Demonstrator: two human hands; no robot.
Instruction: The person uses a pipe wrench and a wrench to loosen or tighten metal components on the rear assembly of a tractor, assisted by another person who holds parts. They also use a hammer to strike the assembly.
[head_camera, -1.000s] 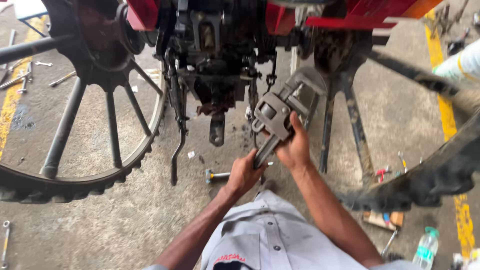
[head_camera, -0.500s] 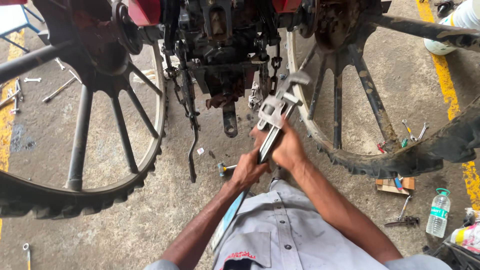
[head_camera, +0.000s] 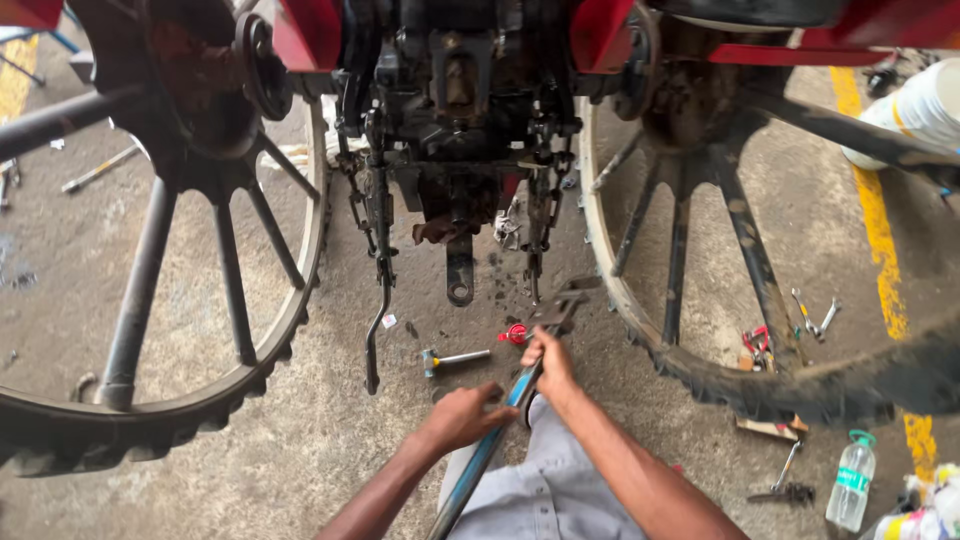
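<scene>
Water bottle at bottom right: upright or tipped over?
Upright: the water bottle stands on the concrete floor, green cap on top.

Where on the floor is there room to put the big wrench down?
Bare concrete lies left of the left hand, between it and the left wheel. The floor by the right wheel is crowded: pliers, spanners, a bottle. A hammer lies ahead of both hands.

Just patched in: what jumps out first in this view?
The red machine's greasy rear housing fills the top centre, flanked by two big spoked iron wheels. Low in the middle, both hands grip a long pipe wrench: left hand lower, right hand nearer its head. A hammer lies just beyond on the concrete floor.
</scene>
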